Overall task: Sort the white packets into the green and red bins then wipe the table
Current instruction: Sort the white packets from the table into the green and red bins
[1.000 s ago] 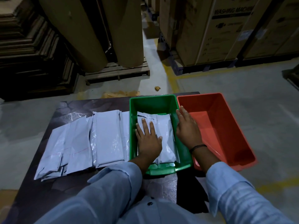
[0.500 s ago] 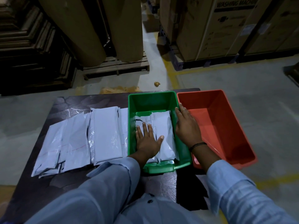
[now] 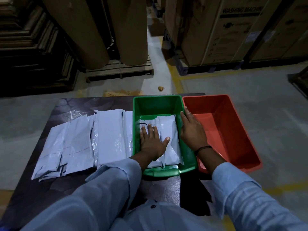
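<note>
A green bin (image 3: 156,105) stands on the dark table (image 3: 41,189), with white packets (image 3: 170,139) lying flat inside it. My left hand (image 3: 152,141) rests palm-down on those packets, fingers spread. My right hand (image 3: 191,130) lies flat on the green bin's right rim, next to the red bin (image 3: 233,130), which holds nothing visible. Several more white packets (image 3: 80,140) lie overlapped in a row on the table left of the green bin.
Beyond the table is concrete floor with yellow lines. Large brown paper rolls (image 3: 103,30) stand on a wooden pallet (image 3: 120,70) at the back. Cardboard washing-machine boxes (image 3: 233,30) stand at the back right. Dark stacked boards (image 3: 30,47) fill the back left.
Both hands keep their places on the packets and the bin rim. The view has tilted slightly, so the table sits a little higher in the frame.
</note>
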Motion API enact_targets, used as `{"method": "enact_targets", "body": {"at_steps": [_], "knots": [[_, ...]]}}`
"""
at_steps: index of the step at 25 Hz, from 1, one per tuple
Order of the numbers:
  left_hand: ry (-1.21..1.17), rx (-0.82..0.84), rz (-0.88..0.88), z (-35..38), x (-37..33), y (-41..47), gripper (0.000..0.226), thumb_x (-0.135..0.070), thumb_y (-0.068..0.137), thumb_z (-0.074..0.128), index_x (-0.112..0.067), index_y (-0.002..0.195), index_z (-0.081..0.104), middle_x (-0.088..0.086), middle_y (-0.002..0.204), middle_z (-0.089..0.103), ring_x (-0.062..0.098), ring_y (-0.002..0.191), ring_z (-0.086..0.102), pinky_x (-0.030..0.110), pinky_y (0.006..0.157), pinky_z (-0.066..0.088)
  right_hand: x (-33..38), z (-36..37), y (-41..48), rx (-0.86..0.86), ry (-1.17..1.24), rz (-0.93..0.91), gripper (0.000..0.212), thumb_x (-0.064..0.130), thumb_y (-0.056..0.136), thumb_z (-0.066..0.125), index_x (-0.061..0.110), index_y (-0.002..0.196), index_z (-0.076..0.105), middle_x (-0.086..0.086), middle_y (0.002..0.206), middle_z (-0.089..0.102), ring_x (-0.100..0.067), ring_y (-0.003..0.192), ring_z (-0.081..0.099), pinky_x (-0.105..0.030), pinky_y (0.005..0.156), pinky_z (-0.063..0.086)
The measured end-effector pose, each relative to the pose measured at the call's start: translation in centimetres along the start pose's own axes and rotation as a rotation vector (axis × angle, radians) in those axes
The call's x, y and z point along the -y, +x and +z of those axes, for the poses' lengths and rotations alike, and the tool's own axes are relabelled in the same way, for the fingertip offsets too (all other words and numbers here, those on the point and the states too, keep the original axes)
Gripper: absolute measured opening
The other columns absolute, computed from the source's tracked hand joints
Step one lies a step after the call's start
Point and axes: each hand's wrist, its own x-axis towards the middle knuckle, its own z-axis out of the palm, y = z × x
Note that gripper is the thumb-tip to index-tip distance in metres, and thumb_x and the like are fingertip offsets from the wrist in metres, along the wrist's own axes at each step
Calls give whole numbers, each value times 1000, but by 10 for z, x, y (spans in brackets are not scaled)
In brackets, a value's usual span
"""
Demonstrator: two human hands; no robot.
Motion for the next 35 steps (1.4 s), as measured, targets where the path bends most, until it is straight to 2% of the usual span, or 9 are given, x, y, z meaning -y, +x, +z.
{"method": "enact_targets", "body": {"at_steps": [4,7,12,15,20,23,26,30,35], "knots": [[107,-276,191,-35,-4,-17,85,-66,102,16,-8,162,-1,16,168,-13,41,152,-24,53,120,-18,5,-2,0,31,-72,-16,62,10,90,48,7,151,38,-14,164,22,-35,147,31,-47,115,35],[82,-396,183,-67,7,-33,84,-63,99,8,-8,162,7,17,169,-6,41,153,-21,54,124,-12,12,-4,1,27,-175,-9,61,20,90,40,8,150,40,-17,163,25,-42,148,25,-51,118,29],[-16,-394,77,-101,67,-58,81,-64,100,11,-13,163,10,15,170,-7,39,153,-22,52,125,-11,77,4,1,-33,-152,-53,56,27,98,44,10,151,39,-19,163,22,-44,151,13,-55,122,14],[-75,-410,-6,-110,114,-75,81,-65,98,11,-16,163,13,13,170,-5,38,153,-22,52,125,-11,134,22,-1,-36,-107,-144,58,32,96,39,9,149,42,-20,161,26,-44,150,17,-58,121,18],[-126,-433,-177,-117,221,-110,78,-65,100,15,-18,162,16,11,171,-4,38,154,-20,51,124,-13,241,62,-6,-4,-67,-290,56,25,94,49,8,147,44,-20,160,30,-45,149,21,-58,121,20],[-159,-434,-225,-114,250,-120,78,-65,100,14,-17,162,17,12,171,-2,40,154,-18,51,123,-14,260,67,-6,-14,-55,-290,53,27,95,46,8,145,47,-20,158,33,-44,148,24,-57,121,22],[-198,-454,-294,-114,297,-133,73,-59,104,25,-14,162,20,15,170,1,42,154,-13,52,124,-10,294,83,-10,-14,-23,-342,53,27,96,47,7,145,48,-21,158,34,-45,147,25,-57,120,23],[-239,-363,-361,-100,367,-137,83,-68,99,16,-13,161,18,17,169,6,46,154,-2,59,124,-3,342,111,-16,85,18,-352,56,29,98,47,8,150,41,-20,162,26,-43,149,22,-54,120,25],[-336,-231,-429,-87,405,-127,80,-62,101,36,-16,162,12,17,169,1,51,152,1,60,124,5,377,134,-26,177,-70,-356,65,44,99,42,14,156,30,-16,166,12,-39,153,10,-54,123,15]]}}
